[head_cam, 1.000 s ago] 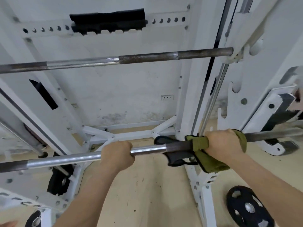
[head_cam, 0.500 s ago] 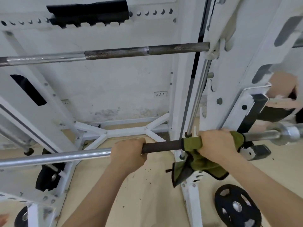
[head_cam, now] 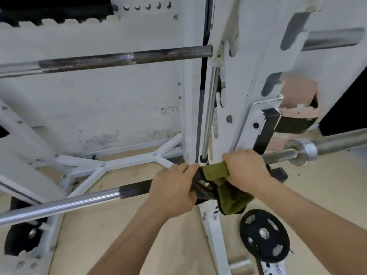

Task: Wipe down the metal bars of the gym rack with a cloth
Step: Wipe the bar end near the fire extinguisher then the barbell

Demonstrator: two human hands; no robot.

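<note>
Gripped by the right hand is the green cloth, which is wrapped over the top of the lower barbell, with the fingers curled round cloth and bar together. A loose end of the cloth is left hanging below the bar. The left hand is closed round the same bar just beside it, touching the cloth's dark bunched edge; whether that edge is also pinched cannot be told.

The cloth is placed well towards the bar's right end, in front of the white rack upright and short of the collar.

The task is judged to be under way, not near its close. Only this one bar is being worked. The chrome length to the left is seen bright, but whether it has been wiped cannot be told. The short stretch between the right hand and the collar, and the sleeve beyond, are not yet covered by the cloth. The upper bar is seen dark and mottled and is untouched by either hand, as is the vertical guide rod. Both are taken to be left, together with any bars outside the view. A weight plate is seen lying on the floor below the right forearm.
</note>
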